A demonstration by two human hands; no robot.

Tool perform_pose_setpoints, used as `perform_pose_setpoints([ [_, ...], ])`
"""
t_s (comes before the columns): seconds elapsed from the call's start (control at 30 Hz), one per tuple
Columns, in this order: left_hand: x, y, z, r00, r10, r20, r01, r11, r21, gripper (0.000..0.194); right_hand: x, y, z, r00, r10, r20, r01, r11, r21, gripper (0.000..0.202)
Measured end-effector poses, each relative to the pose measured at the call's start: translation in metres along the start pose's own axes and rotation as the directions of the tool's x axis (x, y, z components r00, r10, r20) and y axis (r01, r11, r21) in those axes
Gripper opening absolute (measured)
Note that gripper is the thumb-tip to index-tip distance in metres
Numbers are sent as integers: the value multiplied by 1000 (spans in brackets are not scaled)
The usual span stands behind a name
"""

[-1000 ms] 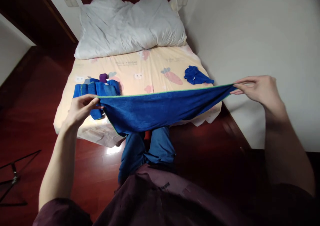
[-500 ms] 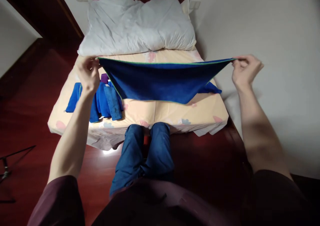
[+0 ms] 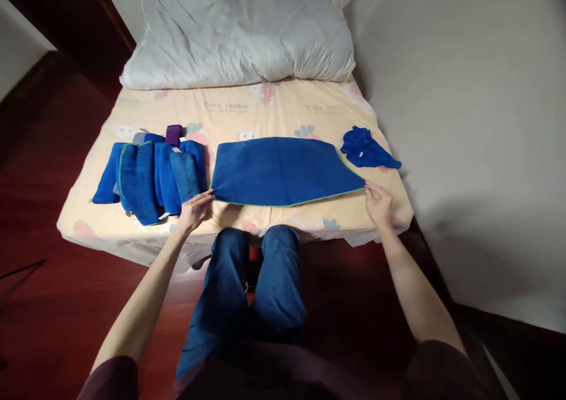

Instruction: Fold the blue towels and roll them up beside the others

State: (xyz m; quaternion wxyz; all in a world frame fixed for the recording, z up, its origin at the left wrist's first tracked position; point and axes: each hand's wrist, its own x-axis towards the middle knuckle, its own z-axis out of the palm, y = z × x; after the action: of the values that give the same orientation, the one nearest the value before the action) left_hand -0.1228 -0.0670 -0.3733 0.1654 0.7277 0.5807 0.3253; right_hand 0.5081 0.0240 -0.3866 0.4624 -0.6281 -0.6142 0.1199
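Observation:
A blue towel [image 3: 276,170] with green-yellow edging is spread out low over the bed, its far part lying on the sheet. My left hand [image 3: 197,211] pinches its near left corner, and my right hand [image 3: 379,202] pinches the near right corner. The near edge hangs slightly above the mattress, with a shadow under it. Close to my left hand lies a group of folded blue towels [image 3: 137,179], with a small purple folded cloth [image 3: 174,135] at its back. Beyond my right hand is a crumpled blue cloth [image 3: 367,148] with a small white tag.
The bed [image 3: 239,108] has a pale yellow patterned sheet. A large white quilt or pillow [image 3: 243,35] fills its head end. A bare wall [image 3: 464,123] runs along the right side. My knees [image 3: 278,241] are against or close to the front edge.
Both hands have come down and closer together, bringing the towel from a raised, stretched position onto the bed. The crumpled cloth and the folded group now show more fully.

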Motion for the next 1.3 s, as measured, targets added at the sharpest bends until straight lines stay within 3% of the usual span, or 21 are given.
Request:
perform_pose_setpoints([
  [0.1, -14, -28, 29, 989, -48, 141, 50, 999, -8, 45, -29, 28, 16, 992, 20, 128, -11, 997, -72, 26],
  [0.23, -22, -47, 48, 973, -141, 185, 140, 990, 17, 45, -48, 55, 23, 971, 119, 208, -73, 974, -214, 27],
  [0.3, -23, -48, 48, 972, -186, 146, 182, 983, 38, 44, -51, 65, 22, 960, 187, 210, -136, 962, -237, 28],
  [0.37, -24, -44, 46, 970, -240, 40, 238, 969, 61, 44, -52, 70, 19, 952, 226, 209, -176, 957, -232, 31],
  [0.43, -26, -38, 42, 954, -292, -69, 297, 953, 65, 46, -54, 70, 14, 955, 222, 197, -175, 957, -230, 34],
  [0.5, -29, -34, 39, 947, -308, -89, 314, 948, 59, 46, -59, 64, 8, 970, 167, 177, -119, 960, -253, 34],
  [0.6, -40, -37, 36, 969, -245, 23, 243, 968, 55, 44, -74, 53, -2, 979, 94, 180, -31, 945, -325, 33],
  [0.77, -66, -58, 36, 978, -29, 207, 18, 998, 55, 44, -109, 49, -8, 962, 62, 267, 47, 923, -383, 39],
  [0.87, -75, -68, 40, 963, 73, 260, -102, 990, 100, 42, -123, 54, -5, 955, 47, 292, 74, 918, -389, 43],
  [0.97, -77, -69, 42, 954, 102, 283, -152, 975, 161, 41, -125, 54, 0, 946, 72, 318, 85, 887, -455, 42],
  [1.07, -67, -54, 38, 947, 94, 306, -172, 956, 239, 37, -115, 38, 6, 933, 139, 331, 77, 823, -563, 38],
  [1.17, -36, -22, 37, 963, 93, 253, -167, 943, 287, 41, -91, -5, 27, 950, 108, 293, 75, 833, -548, 41],
  [1.23, -5, 5, 46, 982, 98, 163, -142, 949, 282, 49, -72, -45, 57, 953, -15, 304, 150, 893, -425, 49],
  [1.3, 27, 28, 67, 993, 84, 80, -102, 960, 260, 56, -58, -85, 99, 929, -137, 345, 246, 923, -296, 56],
])
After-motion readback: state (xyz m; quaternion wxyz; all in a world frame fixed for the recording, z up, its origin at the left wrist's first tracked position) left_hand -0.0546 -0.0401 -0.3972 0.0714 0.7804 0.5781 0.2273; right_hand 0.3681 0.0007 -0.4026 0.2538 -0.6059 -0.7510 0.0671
